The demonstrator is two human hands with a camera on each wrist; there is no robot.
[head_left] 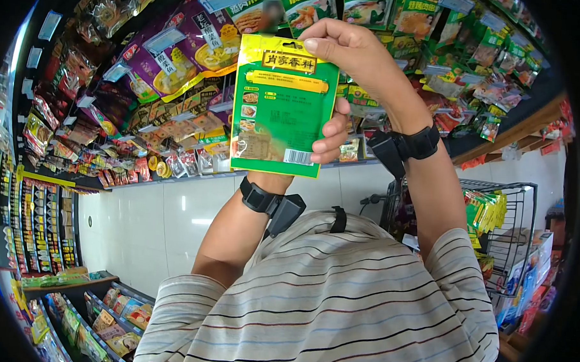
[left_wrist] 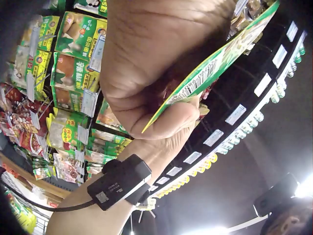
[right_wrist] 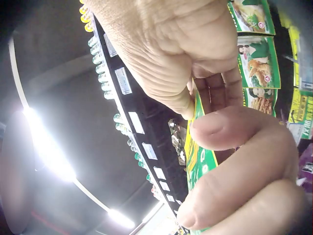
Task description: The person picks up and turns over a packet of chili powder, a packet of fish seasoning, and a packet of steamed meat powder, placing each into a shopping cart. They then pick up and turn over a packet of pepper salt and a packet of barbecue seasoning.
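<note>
I hold a green seasoning packet (head_left: 280,104) up in front of racks of hanging packets. My left hand (head_left: 330,132) is behind it, fingers curling round its right edge near the barcode. My right hand (head_left: 336,42) grips the top right corner, thumb on the front. In the left wrist view the packet (left_wrist: 215,63) is seen edge-on against my left hand (left_wrist: 161,54). The right wrist view has my right hand's thumb (right_wrist: 234,161) in front of the packet (right_wrist: 199,164) and its fingers (right_wrist: 215,93) behind it.
Racks of hanging food packets (head_left: 179,56) fill the wall behind and to both sides. A wire shopping cart (head_left: 502,220) holding green packets stands at the right. Low shelves of goods (head_left: 100,315) run along the lower left, beside a pale tiled floor (head_left: 160,227).
</note>
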